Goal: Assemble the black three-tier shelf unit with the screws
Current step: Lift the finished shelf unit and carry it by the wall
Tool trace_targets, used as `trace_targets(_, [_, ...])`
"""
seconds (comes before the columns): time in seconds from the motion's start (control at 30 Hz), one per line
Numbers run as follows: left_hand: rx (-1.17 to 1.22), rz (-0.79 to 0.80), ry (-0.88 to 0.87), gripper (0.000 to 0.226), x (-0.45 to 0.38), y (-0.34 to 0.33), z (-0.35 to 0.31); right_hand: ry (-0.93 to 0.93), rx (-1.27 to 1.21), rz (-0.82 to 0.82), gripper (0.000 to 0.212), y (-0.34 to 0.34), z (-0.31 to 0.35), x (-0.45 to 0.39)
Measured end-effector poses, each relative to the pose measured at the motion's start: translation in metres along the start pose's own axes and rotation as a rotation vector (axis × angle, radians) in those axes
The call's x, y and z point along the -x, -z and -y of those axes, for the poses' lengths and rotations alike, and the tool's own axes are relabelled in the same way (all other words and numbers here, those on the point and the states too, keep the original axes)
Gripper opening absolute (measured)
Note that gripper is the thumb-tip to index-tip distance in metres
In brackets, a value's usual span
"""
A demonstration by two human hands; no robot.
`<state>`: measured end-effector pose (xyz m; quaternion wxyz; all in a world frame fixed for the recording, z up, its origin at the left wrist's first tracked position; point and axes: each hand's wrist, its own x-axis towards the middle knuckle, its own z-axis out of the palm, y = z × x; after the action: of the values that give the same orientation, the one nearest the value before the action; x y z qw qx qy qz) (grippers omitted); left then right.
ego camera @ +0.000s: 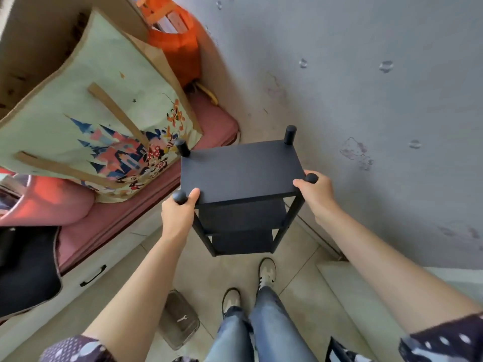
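Matte black shelf unit: both hands' fingers clamped on round posts.

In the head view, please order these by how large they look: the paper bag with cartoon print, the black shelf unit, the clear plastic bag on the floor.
1. Paper bag
2. Black shelf unit
3. Clear plastic bag

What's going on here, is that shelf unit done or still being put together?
A person stands holding the black three-tier shelf unit by its two near posts: left hand on the near-left post, right hand on the near-right one, each grip closed round the post top. All three shelves and four posts look joined. It stands upright beside the grey wall. A clear plastic bag with a small wrench lies on the tiled floor by the shoes.
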<state>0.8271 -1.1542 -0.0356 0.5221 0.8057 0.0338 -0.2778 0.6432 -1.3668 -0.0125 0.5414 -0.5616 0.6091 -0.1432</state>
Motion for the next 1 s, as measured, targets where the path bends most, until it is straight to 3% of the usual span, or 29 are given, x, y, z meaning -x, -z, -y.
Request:
trace_targets(0.13, [-0.069,0.021,0.046,0.013,-0.045,-0.029,0.004,-0.024,0.084,0.041,0.055,-0.014,-0.007,-0.058])
trace_targets(0.37, [-0.071,-0.002,0.153,0.015,-0.108,-0.081,0.019,-0.043,0.205,0.111,0.055,-0.047,-0.02,-0.152])
trace_targets(0.73, [-0.12,0.082,0.267,0.063,-0.16,-0.123,0.067,-0.018,0.276,0.181,0.056,-0.083,-0.049,-0.239])
trace_targets(1.0, [-0.036,0.035,0.446,0.048,-0.159,-0.14,0.091,0.032,0.324,0.287,0.059,-0.098,-0.047,-0.273])
